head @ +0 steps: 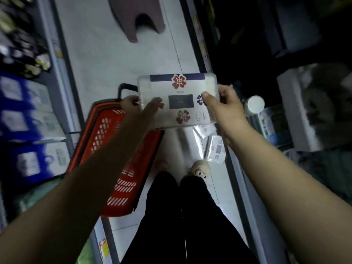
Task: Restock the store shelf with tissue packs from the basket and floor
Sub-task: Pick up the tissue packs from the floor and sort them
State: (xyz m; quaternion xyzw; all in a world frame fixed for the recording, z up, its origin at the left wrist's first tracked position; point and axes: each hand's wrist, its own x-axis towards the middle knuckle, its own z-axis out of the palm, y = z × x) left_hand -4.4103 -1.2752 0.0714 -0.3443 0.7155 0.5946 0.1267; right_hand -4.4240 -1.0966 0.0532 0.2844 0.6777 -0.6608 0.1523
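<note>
Red basket sits on the floor by our left leg. Our left hand and right hand each grip one end of a tissue pack, held over the basket's far edge. More packs lie along the right shelf's base.

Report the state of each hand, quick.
Left hand: grips the left end of the flower-print tissue pack.
Right hand: grips the right end of the same pack.

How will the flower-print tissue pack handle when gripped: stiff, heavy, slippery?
Likely light: the left hand and right hand hold the tissue pack by its ends. Its glossy wrap may be slippery. It spans between them without sagging, so probably not floppy.
</note>
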